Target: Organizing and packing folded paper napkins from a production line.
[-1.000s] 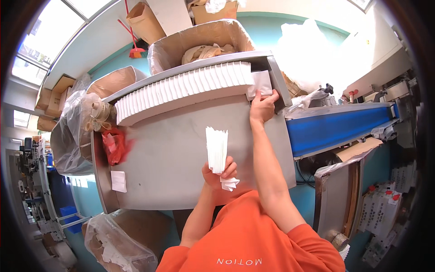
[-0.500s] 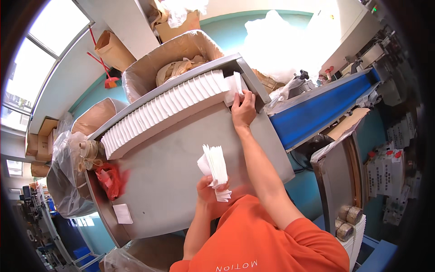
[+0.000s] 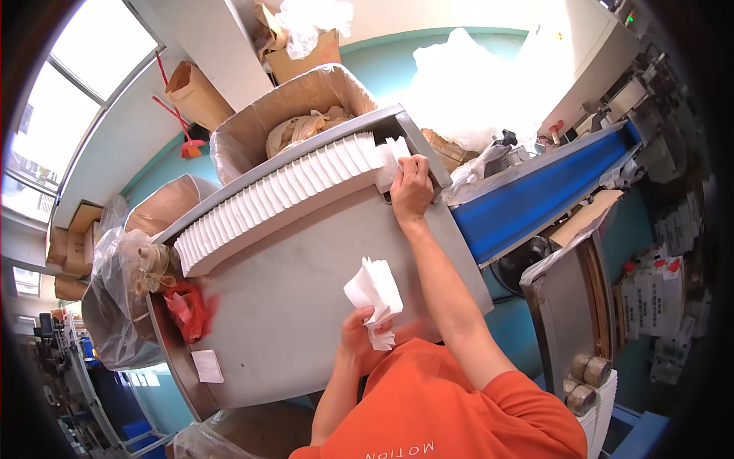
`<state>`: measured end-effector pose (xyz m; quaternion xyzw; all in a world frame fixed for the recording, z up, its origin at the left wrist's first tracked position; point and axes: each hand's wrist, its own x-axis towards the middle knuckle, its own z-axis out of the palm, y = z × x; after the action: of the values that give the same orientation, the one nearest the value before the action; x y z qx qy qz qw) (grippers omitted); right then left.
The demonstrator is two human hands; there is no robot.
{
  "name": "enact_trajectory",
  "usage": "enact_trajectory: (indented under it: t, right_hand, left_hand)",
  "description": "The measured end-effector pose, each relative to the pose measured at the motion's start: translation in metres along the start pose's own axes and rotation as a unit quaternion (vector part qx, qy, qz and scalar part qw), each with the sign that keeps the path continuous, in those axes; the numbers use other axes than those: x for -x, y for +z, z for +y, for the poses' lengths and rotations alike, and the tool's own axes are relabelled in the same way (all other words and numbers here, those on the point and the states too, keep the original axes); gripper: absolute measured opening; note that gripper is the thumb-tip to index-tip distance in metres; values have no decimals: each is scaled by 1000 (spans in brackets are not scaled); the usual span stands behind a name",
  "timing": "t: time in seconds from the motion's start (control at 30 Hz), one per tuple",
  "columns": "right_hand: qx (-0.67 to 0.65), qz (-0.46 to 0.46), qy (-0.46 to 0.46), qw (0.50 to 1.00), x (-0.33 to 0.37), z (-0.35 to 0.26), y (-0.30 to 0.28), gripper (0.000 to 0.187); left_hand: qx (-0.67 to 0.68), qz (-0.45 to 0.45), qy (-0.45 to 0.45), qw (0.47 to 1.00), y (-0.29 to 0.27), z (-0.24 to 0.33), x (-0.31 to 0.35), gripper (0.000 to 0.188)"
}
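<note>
My left hand is closed around a small bundle of folded white papers, held above the table near my body. The papers fan out a little at their upper end, and a few loose ends stick out below the hand. At the far right corner of the table, my right hand is curled with its fingertips on a few white folded papers. To the left of it runs a long row of folded white papers, packed upright along the table's far edge.
The grey metal table has raised rims. On its left lie a red plastic bag and a single white paper. A blue conveyor belt adjoins on the right. Beyond the far rim stands a lined carton.
The bundle in my left hand has tilted and turned, showing a broader face. My right hand's fingers have curled over more at the corner papers, which lean differently. The view has shifted slightly.
</note>
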<state>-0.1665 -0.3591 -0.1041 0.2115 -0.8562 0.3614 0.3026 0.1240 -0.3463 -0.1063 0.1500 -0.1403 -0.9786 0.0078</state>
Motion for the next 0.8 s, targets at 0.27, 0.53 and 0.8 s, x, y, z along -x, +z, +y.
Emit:
enact_trajectory:
  t: [0.27,0.53,0.8]
  right_hand:
    - [-286,-69,204,934,-8,-24,-84,12]
    - [-580,-228,373,688,10,-7,-236,11]
    - [-268,-265,256,890,64,55,-205,32]
  left_hand:
    - [-83,56,82,992,17,24,-18,28]
    - [-303,149,111,935,47,6,-72,36]
    - [-345,114,109,925,66,-55,-90,41]
